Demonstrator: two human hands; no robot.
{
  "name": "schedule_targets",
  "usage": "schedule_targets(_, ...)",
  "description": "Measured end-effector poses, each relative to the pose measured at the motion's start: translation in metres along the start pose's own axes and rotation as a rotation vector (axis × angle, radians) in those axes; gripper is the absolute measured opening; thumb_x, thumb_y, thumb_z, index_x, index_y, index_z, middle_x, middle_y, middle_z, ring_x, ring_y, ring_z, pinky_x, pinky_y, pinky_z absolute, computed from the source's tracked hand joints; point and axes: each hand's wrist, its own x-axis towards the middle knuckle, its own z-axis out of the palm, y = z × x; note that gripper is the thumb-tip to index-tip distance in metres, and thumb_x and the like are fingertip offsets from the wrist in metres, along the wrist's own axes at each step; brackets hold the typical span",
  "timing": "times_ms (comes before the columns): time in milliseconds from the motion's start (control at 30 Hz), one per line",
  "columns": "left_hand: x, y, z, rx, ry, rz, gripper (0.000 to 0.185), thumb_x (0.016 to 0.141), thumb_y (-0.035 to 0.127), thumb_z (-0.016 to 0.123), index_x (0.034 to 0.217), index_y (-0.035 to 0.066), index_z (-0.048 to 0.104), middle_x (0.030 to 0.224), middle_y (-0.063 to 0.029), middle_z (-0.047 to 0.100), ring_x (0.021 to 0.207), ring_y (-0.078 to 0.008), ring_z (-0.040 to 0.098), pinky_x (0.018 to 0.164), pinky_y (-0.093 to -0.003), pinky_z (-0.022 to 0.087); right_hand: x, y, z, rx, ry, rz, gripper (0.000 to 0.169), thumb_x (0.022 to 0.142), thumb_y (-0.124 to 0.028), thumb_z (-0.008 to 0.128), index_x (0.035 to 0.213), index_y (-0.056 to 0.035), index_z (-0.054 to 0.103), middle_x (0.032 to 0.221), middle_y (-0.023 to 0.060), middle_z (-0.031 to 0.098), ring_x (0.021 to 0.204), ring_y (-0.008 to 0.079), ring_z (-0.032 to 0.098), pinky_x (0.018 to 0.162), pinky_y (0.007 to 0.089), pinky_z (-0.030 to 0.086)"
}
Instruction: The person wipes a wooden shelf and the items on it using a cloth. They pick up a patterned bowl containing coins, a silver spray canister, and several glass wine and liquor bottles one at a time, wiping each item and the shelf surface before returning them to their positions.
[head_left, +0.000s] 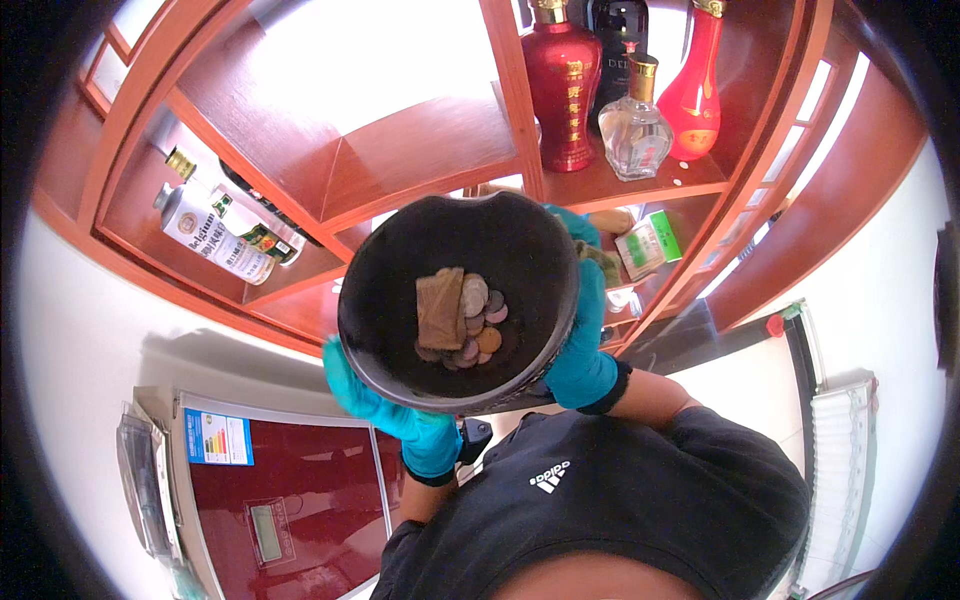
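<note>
A black bowl (457, 232) is held up in front of my chest, tilted so its inside faces me. In it lie several coins (475, 295) and a folded brown piece of paper (441, 309), possibly a banknote. My left hand (390, 412), in a teal glove, supports the bowl from below at its lower left. On the other side, my right hand (585, 337), gloved the same, grips the bowl's right wall. An olive-coloured cloth (601, 259) shows by the right fingers. The bowl hides most of the left fingers.
Behind the bowl stands a reddish wooden shelf unit (420, 142). It bears a red bottle (564, 97), a clear glass bottle (636, 131) and other bottles. A green-and-white packet (649, 244) lies on a lower shelf. A dark red refrigerator (315, 510) is at lower left.
</note>
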Motion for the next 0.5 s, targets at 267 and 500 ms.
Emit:
schedule_targets(267, -0.014, -0.002, -0.003, -0.124, -0.034, 0.097, 0.051, 0.081, 0.028, 0.069, 0.12, 0.001, 0.05, 0.113, -0.0109, 0.056, 0.104, -0.0219, 0.057, 0.089, -0.0347, 0.047, -0.011, -0.001, -0.006, -0.178, -0.096, -0.119, 0.058, 0.093, -0.053, 0.039, 0.131, -0.0097, 0.044, 0.128, 0.0138, 0.051, 0.111, 0.0231, 0.055, 0.095, 0.0341, 0.047)
schedule_targets(500, -0.009, -0.008, -0.004, -0.202, -0.073, 0.066, 0.052, 0.08, 0.027, 0.07, 0.12, 0.001, 0.05, 0.115, -0.0123, 0.055, 0.106, -0.0235, 0.056, 0.09, -0.0364, 0.047, -0.011, -0.013, -0.016, -0.266, -0.25, -0.032, 0.058, 0.093, -0.053, 0.039, 0.131, -0.0094, 0.043, 0.129, 0.0141, 0.05, 0.112, 0.0237, 0.054, 0.095, 0.0349, 0.047)
